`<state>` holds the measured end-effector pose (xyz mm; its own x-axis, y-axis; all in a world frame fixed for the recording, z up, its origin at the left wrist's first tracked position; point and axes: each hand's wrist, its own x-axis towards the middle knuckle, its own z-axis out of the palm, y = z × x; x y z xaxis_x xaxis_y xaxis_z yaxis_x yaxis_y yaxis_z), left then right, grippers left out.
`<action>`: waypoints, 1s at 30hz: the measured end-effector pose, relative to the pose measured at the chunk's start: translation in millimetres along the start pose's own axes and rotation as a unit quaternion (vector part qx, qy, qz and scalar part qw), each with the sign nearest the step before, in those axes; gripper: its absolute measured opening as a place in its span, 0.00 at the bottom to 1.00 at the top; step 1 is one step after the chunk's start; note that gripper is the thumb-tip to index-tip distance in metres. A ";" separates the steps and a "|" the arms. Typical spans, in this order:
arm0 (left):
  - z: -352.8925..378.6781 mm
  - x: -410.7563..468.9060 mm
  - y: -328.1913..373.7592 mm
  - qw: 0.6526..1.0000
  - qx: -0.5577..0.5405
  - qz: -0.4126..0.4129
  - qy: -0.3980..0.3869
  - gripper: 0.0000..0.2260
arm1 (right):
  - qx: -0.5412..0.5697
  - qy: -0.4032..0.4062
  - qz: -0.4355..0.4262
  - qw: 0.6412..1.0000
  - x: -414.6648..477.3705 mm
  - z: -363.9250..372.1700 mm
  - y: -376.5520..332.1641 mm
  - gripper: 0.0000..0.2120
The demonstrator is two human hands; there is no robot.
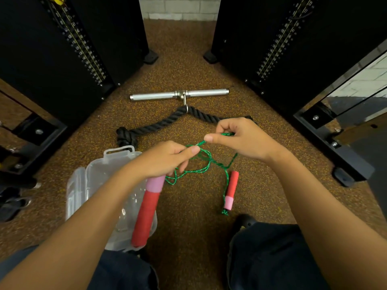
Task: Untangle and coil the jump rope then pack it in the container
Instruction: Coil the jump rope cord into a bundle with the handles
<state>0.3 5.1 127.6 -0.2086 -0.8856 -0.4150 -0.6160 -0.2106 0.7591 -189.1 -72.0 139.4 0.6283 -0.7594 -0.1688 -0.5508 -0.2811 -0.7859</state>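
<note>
**Two hands working a tangled jump rope above a gym floor**

Fingers (pixel 209 138) of the right hand (pixel 245 139) are pinched together on a short stretch of the green cord (pixel 201 170), thumb extended toward the left; the remaining fingers curl inward. The left hand (pixel 165 159) pinches the same cord just beside this point, thumb pressed against the forefinger, while its lower fingers close around the pink end of one red handle (pixel 147 208), which hangs downward over the container. Both forearms enter from the bottom corners and converge at the centre, wrists slightly raised. The cord droops in several loose, crossing loops between the hands and runs down to the second handle (pixel 231 190), lying on the floor (pixel 188 206) to the right, apart from the hands. Handles: two. One clear plastic container (pixel 88 185), lid open, rests on the floor under the left forearm. Beyond the hands lie one metal bar (pixel 159 95) and one thick black rope (pixel 159 125) attached to it. Two black machine columns (pixel 62 55) flank the scene
</note>
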 end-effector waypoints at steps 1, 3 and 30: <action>-0.3 -0.4 -1.1 0.999 -0.029 -0.004 -0.025 0.24 | 0.001 0.003 0.000 1.000 0.2 0.3 0.5 0.19; 1.4 0.7 -2.0 0.992 -0.091 -0.005 -0.082 0.22 | 0.009 -0.001 -0.006 1.000 1.0 4.9 -0.9 0.17; -12.5 2.4 -1.2 0.715 -0.607 0.104 -0.332 0.24 | -0.019 -0.037 -0.010 0.999 4.3 19.0 0.0 0.15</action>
<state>10.1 -2.0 132.0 -0.7619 -0.6439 -0.0702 0.5100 -0.6632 0.5477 -175.9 -64.1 127.4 0.6771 -0.7086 -0.1983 -0.5581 -0.3189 -0.7661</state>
